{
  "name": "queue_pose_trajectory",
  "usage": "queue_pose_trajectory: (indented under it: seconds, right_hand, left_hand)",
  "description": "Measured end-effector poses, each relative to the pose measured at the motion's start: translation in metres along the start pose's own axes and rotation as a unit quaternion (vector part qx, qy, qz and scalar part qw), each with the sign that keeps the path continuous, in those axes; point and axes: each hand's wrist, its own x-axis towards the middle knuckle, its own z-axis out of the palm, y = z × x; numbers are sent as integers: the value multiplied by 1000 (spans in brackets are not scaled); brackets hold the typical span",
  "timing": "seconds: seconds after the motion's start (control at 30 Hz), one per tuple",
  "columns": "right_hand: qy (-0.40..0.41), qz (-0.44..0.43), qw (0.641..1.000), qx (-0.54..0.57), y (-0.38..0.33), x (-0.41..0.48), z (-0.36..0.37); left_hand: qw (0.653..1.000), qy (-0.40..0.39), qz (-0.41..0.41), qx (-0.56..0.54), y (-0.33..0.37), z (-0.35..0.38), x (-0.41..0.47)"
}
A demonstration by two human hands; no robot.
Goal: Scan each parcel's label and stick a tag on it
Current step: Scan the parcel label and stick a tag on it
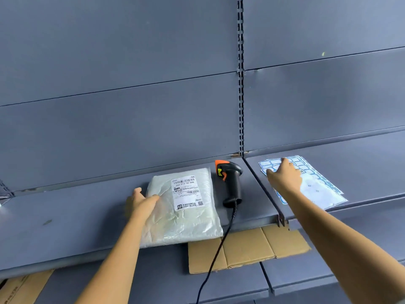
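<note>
The left hand [141,201] grips the left edge of the parcel [186,220], which lies flat on the shelf [65,216] with its label [187,191] facing up, probably to steady it for tagging. Just right of it the scanner [231,183] lies on its side, leaving the other hand free. The right hand [285,177] rests with spread fingers on the tag sheets [317,189], holding nothing, seemingly to peel one.

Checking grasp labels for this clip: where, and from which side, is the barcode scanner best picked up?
The scanner lies flat with its head away, its cable trailing from the near end, and the parcel close on its left. So it is probably best to grip the black handle from above and the right.
</note>
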Motion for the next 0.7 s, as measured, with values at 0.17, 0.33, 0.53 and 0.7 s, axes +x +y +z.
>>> queue_pose_trajectory:
  seconds: [0.17,0.33,0.53,0.7]
  right_hand:
    - [-44,115,987,-106,60,11,-34]
    - [-59,101,982,-150,68,7,-42]
    - [-66,122,978,-158,69,3,-47]
    - [-54,115,992,-4,71,14,-50]
  left_hand:
    - [982,107,143,60,37,19,-22]
    - [972,60,222,53,63,44,-48]
    - [972,27,226,61,64,56,-61]
    - [972,18,228,59,62,58,-63]
